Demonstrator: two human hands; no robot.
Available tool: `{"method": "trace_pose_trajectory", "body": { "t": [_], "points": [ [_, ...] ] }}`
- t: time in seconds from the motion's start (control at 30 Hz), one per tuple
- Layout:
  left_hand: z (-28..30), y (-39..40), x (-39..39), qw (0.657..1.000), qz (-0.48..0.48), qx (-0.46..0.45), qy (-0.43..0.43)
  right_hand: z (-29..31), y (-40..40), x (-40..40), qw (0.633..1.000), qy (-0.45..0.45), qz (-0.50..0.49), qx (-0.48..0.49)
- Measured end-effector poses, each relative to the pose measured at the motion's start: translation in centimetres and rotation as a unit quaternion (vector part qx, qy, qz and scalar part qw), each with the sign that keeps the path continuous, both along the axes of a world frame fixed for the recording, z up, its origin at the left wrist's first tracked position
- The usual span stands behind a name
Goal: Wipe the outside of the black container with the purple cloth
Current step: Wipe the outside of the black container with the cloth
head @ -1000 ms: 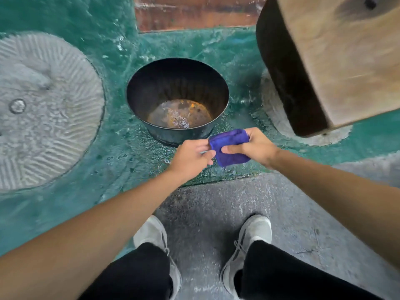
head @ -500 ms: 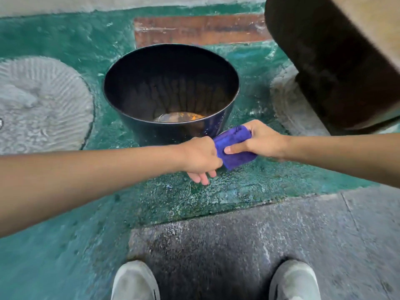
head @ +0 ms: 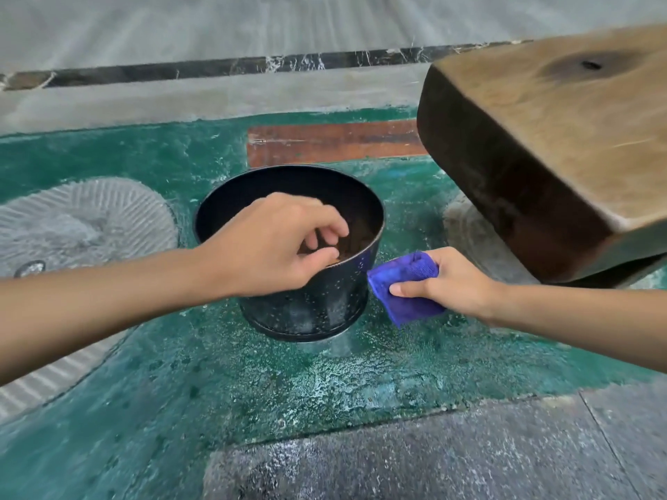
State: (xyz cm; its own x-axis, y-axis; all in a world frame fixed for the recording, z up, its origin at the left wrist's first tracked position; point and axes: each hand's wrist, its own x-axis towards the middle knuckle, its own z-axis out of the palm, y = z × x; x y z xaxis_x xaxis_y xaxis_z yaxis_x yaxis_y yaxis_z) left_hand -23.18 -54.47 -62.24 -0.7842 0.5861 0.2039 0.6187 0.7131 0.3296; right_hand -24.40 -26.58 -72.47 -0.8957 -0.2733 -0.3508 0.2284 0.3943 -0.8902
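1. Gripping the folded purple cloth (head: 406, 288), your right hand (head: 445, 283) holds it against the black container's (head: 310, 304) right side.
2. Your left hand (head: 274, 243) pinches the container's near rim.
3. The container sits on the green floor (head: 325, 384).

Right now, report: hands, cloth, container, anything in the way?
Left hand pinching container near rim. Right hand gripping purple cloth beside container's right wall. Wooden block overhangs right, not blocking.

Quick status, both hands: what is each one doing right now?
Left hand: fingers curled over the near rim of the black container; a firm grip cannot be told.
Right hand: grips the folded purple cloth beside the container's wall.
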Motion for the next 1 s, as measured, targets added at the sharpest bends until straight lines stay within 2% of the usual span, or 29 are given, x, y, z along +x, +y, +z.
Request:
{"method": "trace_pose_trajectory", "body": {
  "t": [0.13,0.37,0.53,0.63,0.8,1.0],
  "points": [
    [-0.9,-0.6,0.6,0.998,0.003,0.003,-0.058,0.7,-0.4,-0.7,1.0,0.023,0.011,0.012],
    [-1.7,-0.3,0.4,0.994,0.031,-0.009,-0.108,1.2,-0.8,0.1,1.0,0.013,-0.005,0.012],
    [-0.5,-0.8,-1.2,0.985,0.052,0.034,-0.16,1.6,-0.3,0.1,0.999,0.034,0.003,-0.01],
    [1.1,-1.8,-3.3,0.977,0.086,0.079,-0.179,3.3,-0.2,-1.1,0.994,0.096,0.018,-0.041],
    [3.3,-4.1,-6.7,0.953,0.14,0.164,-0.213,6.9,-0.9,-3.9,0.963,0.262,0.009,-0.066],
    [3.2,-4.2,-8.9,0.955,0.177,0.153,-0.182,9.2,-5.1,-7.2,0.922,0.385,-0.033,-0.025]
  ]
}}
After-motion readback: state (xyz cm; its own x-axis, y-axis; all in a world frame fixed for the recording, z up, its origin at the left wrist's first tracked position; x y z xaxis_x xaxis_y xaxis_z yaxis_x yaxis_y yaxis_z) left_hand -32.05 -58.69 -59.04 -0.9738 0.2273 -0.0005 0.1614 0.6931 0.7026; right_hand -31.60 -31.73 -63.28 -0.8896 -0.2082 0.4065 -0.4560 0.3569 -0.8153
